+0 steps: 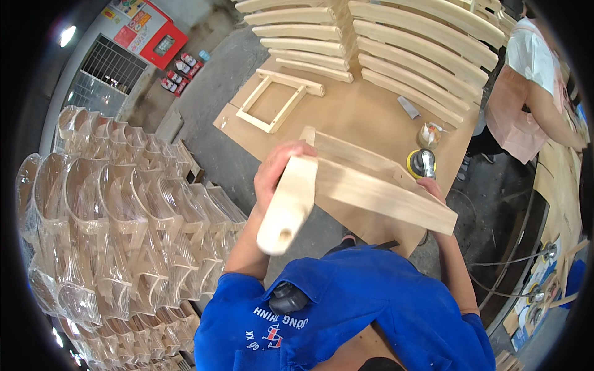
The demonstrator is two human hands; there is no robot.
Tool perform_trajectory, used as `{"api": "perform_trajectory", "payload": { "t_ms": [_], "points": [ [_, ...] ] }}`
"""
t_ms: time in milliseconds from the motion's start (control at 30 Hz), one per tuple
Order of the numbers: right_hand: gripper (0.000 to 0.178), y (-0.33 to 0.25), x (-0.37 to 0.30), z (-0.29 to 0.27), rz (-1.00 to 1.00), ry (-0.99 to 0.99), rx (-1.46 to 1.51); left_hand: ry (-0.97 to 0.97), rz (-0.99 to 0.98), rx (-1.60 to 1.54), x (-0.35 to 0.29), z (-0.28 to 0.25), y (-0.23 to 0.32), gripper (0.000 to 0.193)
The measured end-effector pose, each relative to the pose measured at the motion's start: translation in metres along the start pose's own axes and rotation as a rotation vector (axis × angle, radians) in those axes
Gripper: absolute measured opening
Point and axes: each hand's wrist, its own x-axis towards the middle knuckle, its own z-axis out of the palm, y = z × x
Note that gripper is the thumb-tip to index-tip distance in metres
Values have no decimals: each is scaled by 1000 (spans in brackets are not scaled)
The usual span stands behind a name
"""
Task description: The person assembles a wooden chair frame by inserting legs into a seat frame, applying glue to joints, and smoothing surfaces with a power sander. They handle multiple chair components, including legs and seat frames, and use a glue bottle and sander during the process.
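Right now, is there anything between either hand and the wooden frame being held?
Nothing visible. The left hand grips the frame directly; the right hand, partly hidden by the wood, is at the other end. The sander shows just past the right fingers, not between them and the wood.

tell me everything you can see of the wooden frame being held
The wooden frame is pale, grained and apparently unpainted. Two long rails run rightward from a thick, rounded piece with a dark spot near one end. It is held slanting by the brown table, the left hand on the thick piece, the right hand at the right end.
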Motion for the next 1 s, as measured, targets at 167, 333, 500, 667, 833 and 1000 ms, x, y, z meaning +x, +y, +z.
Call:
{"api": "perform_trajectory", "payload": {
  "t_ms": [167, 333, 500, 667, 833, 1000],
  "points": [
    [45, -29, 16, -3, -312, 342, -19, -160, 321, 69, 31, -31, 32, 82],
    [46, -49, 34, -20, -538, 612, -209, -114, 214, 179, 29, -48, 63, 49],
    [50, -72, 54, -48, -756, 744, -365, -85, -688, -565, 25, -56, 18, 66],
    [44, -88, 65, -70, -807, 559, -568, 21, -1021, -1235, 11, -23, -40, 60],
    [47, -70, 99, -94, -608, 551, -305, 140, -1103, -1073, -2, 6, -30, 40],
    [47, -51, 111, -108, -57, 439, -37, 419, -1049, -1050, 18, 18, -13, 37]
  ]
}}
